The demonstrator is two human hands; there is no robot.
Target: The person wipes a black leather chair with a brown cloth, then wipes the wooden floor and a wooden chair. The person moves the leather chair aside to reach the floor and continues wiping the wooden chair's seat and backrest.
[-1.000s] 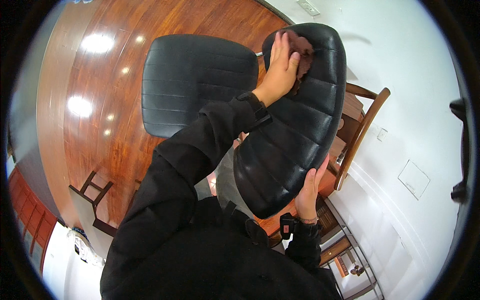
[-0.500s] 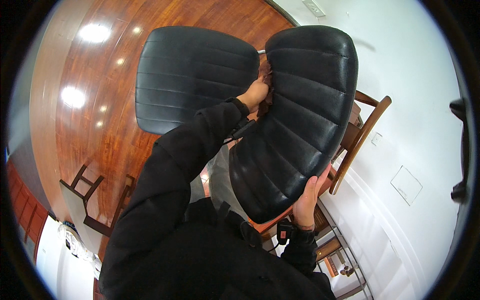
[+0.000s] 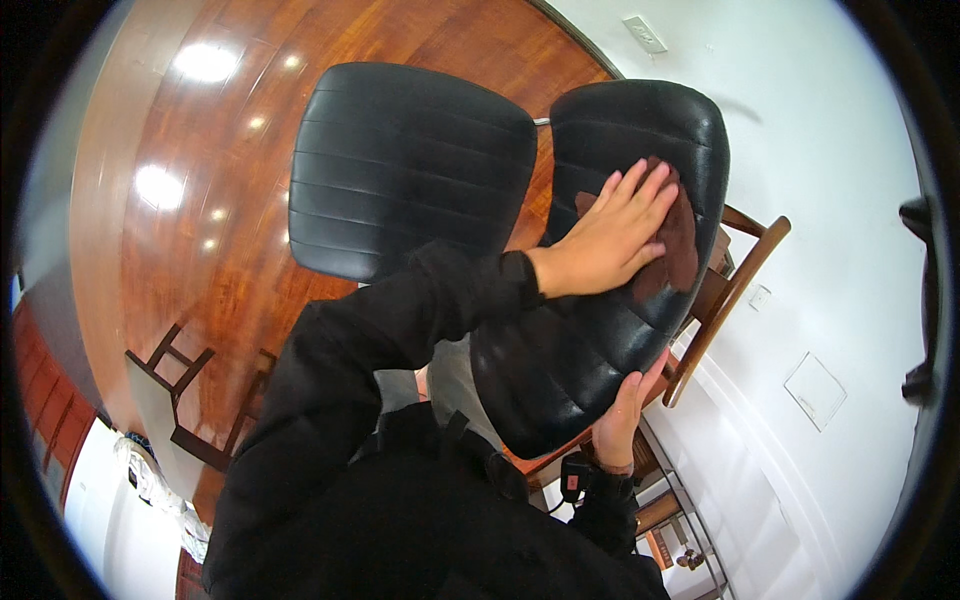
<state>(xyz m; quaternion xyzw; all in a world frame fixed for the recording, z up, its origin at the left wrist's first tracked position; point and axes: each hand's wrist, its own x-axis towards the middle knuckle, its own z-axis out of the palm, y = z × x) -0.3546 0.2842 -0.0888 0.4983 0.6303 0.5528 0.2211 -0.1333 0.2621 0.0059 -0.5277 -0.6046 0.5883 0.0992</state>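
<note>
"So, starting from the left, how is the left hand [image 3: 600,240] set?"

"Flat, palm down, with its fingers stretched out and a little apart. Under it is a reddish-brown cloth [image 3: 675,265], spread over the face of a curved black chair pad [image 3: 540,370]. The hand covers the cloth rather than closing round it, and the cloth shows beyond the fingers and below the thumb."

"And the right hand [image 3: 617,425]?"

"Lower and farther right, clasping the curved pad by its lower right rim. The thumb lies by the front face; the fingers run up along the outer edge and partly behind it. I can't tell how tightly they curl, since that side is hidden."

"Now the edges. Where is there room?"

"At the far left stands a dark wooden frame [image 3: 200,450]. Between it and a flat black chair pad [image 3: 410,170], glossy wood floor [image 3: 230,250] lies open. The left sleeve [image 3: 380,340] crosses that pad's lower edge. Next comes a narrow gap between the two pads, with floor showing through and a short metal piece [image 3: 541,122] near the top."

"And on the right?"

"Tighter. The cloth ends just inside the curved pad's outer rim; a curved wooden rail [image 3: 728,310] sits just beyond that rim, with the white wall [image 3: 830,280] farther out."
</note>
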